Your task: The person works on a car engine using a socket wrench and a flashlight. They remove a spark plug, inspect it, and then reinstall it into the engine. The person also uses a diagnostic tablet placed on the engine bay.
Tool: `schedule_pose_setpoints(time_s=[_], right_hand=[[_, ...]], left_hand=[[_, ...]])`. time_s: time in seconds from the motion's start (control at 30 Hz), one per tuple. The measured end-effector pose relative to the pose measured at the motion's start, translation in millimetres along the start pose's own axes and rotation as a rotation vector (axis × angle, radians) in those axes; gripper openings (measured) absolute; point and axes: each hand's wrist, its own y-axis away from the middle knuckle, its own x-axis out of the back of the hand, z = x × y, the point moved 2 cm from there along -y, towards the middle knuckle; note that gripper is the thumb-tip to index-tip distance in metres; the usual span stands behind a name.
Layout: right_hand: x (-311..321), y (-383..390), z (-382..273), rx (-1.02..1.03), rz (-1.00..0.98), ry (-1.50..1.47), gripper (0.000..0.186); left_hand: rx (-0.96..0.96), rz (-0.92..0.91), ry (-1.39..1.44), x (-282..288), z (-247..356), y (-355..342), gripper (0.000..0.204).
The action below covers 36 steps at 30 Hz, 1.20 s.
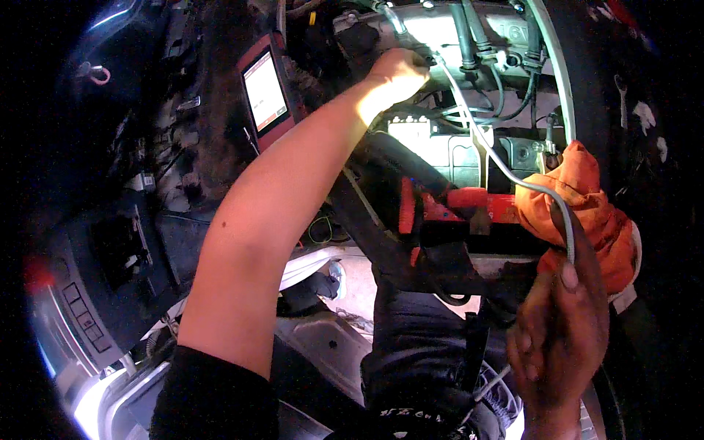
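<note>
A thin grey cable (pixel 506 165) runs from the engine's top part down to my right hand (pixel 561 330), in the lower right. The thumb and fingers of that hand are closed on it, with the thumb pressed along its side. My left hand (pixel 400 75) reaches forward to the brightly lit engine (pixel 433 33). Its fingers are curled close beside the cable's far end, and whatever they hold is hidden. Left of this hand stands a red-framed handheld device (pixel 265 88) with a lit screen. An orange cloth (pixel 587 194) lies bunched just beyond my right hand.
A red and black cylindrical object (pixel 469 205) lies across the middle, below several black hoses and thin wires. A pale curved strip (pixel 559 70) runs down the right side. Dark panels line the left. A grey panel (pixel 334 345) lies between my arms.
</note>
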Motion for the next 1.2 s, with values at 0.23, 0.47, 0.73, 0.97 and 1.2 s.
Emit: schedule_pose_setpoints(time_s=[0.23,0.47,0.73,0.97,1.2], right_hand=[[-41,-32,11,0.024,-0.003,-0.045,0.051],[-52,-31,13,0.029,-0.009,0.022,0.051],[-48,-43,14,0.024,-0.050,-0.001,0.050],[-49,-40,14,-0.004,-0.024,0.052,0.052],[-50,-32,7,-0.016,-0.035,0.055,0.054]], left_hand=[[0.157,-0.142,0.168,-13,-3,-5,0.029],[0.073,-0.100,0.243,-19,-7,-10,0.030],[0.158,-0.043,0.283,-15,2,-7,0.024],[0.133,-0.101,0.288,-15,0,-7,0.024],[0.158,-0.117,0.336,-12,2,-3,0.022]])
